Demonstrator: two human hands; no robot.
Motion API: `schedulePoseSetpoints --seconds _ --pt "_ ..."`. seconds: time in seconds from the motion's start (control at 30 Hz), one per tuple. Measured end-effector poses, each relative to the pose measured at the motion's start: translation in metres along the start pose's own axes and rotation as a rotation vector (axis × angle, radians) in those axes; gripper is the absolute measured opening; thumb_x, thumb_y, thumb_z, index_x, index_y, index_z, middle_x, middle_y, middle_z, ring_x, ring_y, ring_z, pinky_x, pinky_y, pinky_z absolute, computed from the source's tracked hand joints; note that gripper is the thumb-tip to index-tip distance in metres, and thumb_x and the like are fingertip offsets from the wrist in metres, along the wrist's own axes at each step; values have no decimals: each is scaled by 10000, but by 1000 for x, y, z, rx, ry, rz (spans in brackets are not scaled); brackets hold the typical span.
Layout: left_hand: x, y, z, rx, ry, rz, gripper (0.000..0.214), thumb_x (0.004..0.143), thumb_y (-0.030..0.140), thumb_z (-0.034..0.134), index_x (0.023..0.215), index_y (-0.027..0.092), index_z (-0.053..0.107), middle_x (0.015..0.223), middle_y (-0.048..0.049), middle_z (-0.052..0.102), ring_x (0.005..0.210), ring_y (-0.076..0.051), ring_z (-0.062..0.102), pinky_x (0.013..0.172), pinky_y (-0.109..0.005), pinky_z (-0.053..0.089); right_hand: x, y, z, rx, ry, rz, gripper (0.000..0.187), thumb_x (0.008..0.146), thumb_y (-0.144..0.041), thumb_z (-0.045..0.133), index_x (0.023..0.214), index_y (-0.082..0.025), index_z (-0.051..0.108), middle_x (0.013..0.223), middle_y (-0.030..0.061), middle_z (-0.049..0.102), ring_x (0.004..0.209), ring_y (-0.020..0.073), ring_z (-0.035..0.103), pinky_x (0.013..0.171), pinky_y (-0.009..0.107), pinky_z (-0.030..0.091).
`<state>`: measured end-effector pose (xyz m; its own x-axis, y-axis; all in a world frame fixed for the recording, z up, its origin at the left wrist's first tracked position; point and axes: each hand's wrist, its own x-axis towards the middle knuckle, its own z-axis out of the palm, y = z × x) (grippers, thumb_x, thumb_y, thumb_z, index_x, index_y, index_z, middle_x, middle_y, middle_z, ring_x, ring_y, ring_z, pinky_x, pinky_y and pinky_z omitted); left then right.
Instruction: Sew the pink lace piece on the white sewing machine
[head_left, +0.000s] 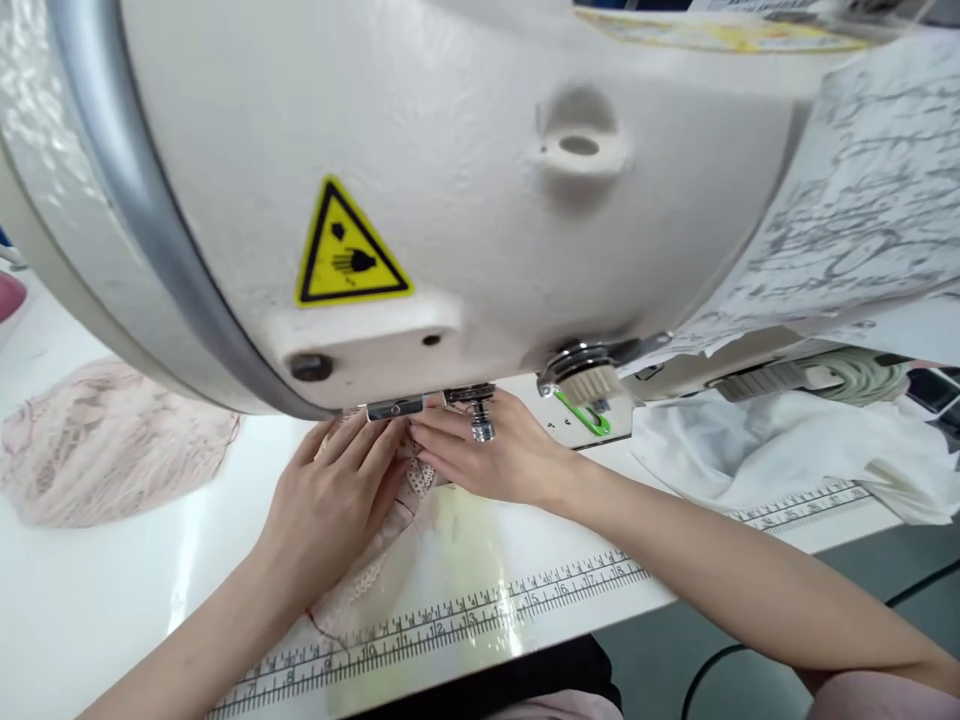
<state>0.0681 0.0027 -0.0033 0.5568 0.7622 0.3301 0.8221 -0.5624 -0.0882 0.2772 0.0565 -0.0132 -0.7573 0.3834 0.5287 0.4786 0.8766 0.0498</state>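
A large white sewing machine head (465, 180) fills the upper view, with a yellow hand-warning sticker (349, 250). Under it, my left hand (334, 505) lies flat on a piece of pale pink lace fabric (375, 565), its fingers stretched toward the presser foot (480, 415). My right hand (495, 455) comes in from the right, fingers extended and pressed on the same lace just beside the foot. The fingertips of both hands nearly touch. The needle itself is hidden by the machine head.
The white table (112, 590) has a ruler strip (465, 620) along its front edge. A heap of pink lace (105, 440) lies at the left. White cloth (787, 450) is piled at the right, beneath patterned fabric (862, 210). A green clip (585, 412) hangs by the tension knob.
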Motion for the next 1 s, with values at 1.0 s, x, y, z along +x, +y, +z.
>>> schedulePoseSetpoints --seconds 1.0 --pt "-1 -3 0 -4 -53 -31 430 993 332 401 1343 111 517 1341 -114 593 1189 -306 581 910 -452 442 0 -4 2 0 0 64 219 960 -240 500 1017 -163 698 1068 55 733 955 165 657 897 322 499"
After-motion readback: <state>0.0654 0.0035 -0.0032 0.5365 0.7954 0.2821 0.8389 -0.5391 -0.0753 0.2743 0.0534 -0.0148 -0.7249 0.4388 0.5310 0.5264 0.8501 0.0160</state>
